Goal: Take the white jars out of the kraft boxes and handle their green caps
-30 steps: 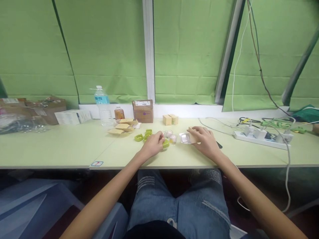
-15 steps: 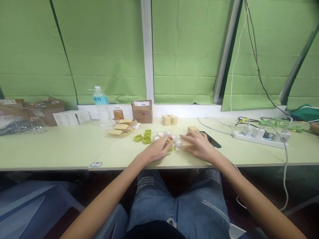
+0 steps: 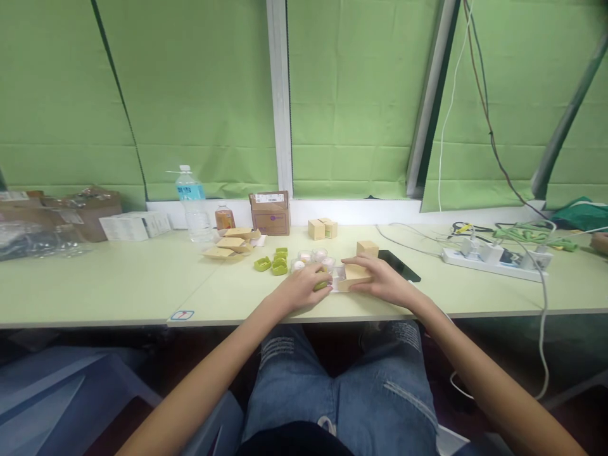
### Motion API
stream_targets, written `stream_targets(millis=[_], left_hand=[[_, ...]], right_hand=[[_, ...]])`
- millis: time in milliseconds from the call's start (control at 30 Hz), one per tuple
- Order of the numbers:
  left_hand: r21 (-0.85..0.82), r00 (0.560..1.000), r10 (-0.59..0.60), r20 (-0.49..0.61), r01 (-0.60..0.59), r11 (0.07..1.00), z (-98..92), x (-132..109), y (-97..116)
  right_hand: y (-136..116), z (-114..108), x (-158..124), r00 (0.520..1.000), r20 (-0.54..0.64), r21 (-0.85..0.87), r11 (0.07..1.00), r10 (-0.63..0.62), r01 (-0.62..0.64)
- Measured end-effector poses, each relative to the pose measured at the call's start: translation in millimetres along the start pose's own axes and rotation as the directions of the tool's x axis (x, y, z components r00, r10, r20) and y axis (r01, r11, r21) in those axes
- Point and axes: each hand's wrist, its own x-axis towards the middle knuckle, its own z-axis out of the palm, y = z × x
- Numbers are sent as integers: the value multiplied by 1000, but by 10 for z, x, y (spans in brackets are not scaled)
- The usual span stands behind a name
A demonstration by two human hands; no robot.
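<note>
My right hand (image 3: 381, 282) is closed around a small tan cardboard box (image 3: 356, 276), which lies on its side with its open end and pale flaps facing left. Just left of that opening, my left hand (image 3: 305, 287) grips a small green piece (image 3: 322, 285) between thumb and fingers. Behind the left hand stand several clear round cups (image 3: 319, 254) with pale contents. More green pieces (image 3: 279, 265) lie to the left of them. A shut tan box (image 3: 367, 249) stands behind my right hand, beside a black phone (image 3: 399, 266).
Flattened tan cartons (image 3: 232, 244) lie left of centre, near a water bottle (image 3: 193, 206), a small amber bottle (image 3: 225, 218) and a brown carton (image 3: 270, 213). Two small boxes (image 3: 323, 228) stand at the back. A white power strip (image 3: 494, 264) with cables lies to the right.
My left hand has moved slightly right and down, bringing the green piece closer to the box's opening. My right hand has shifted slightly, and the box's open end shows more clearly.
</note>
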Motion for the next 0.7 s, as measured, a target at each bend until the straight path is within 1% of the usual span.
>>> stream_targets(millis=[67, 167, 233, 300, 367, 400, 467, 500, 533, 567, 600, 633, 667, 700], left_hand=[[-7, 1000, -15, -20, 15, 1000, -65, 14, -27], [3, 992, -119, 30, 119, 993, -212, 18, -81], [21, 976, -195, 95, 194, 981, -289, 5, -128], [23, 959, -245, 140, 244, 969, -329, -20, -180], [4, 948, -284, 143, 286, 958, -355, -46, -222], [-16, 946, -299, 127, 304, 953, -374, -56, -233], [-95, 940, -334, 67, 340, 936, -430, -60, -216], [-163, 932, -360, 35, 361, 918, -463, -53, -186], [-259, 919, -393, 11, 383, 887, -490, -37, -142], [-383, 902, -431, -1, 398, 834, -506, -13, -85], [-523, 886, -463, 9, 399, 753, -505, 16, -19], [-662, 875, -482, 36, 383, 645, -484, 50, 52], [-776, 871, -487, 68, 353, 523, -441, 85, 124], [-854, 870, -483, 98, 323, 409, -380, 118, 192]], right_hand=[[34, -38, -10, 999, -17, -34, 998, 47, -48], [106, -50, -28, 986, -86, -200, 967, 142, -157], [136, 5, -35, 967, -135, -339, 907, 214, -248], [142, 105, -37, 944, -184, -449, 831, 275, -330], [132, 211, -34, 934, -228, -503, 788, 276, -355], [122, 250, -31, 935, -253, -517, 783, 247, -347], [83, 275, -23, 936, -322, -532, 791, 142, -303], [49, 261, -18, 930, -359, -527, 807, 74, -268], [3, 236, -12, 922, -387, -507, 835, 1, -213], [-57, 207, -6, 913, -402, -467, 873, -73, -136], [-128, 182, 0, 903, -405, -408, 912, -145, -37], [-206, 167, 7, 891, -400, -333, 940, -212, 74], [-285, 167, 14, 879, -398, -256, 952, -262, 167], [-358, 184, 21, 868, -397, -196, 951, -299, 238]])
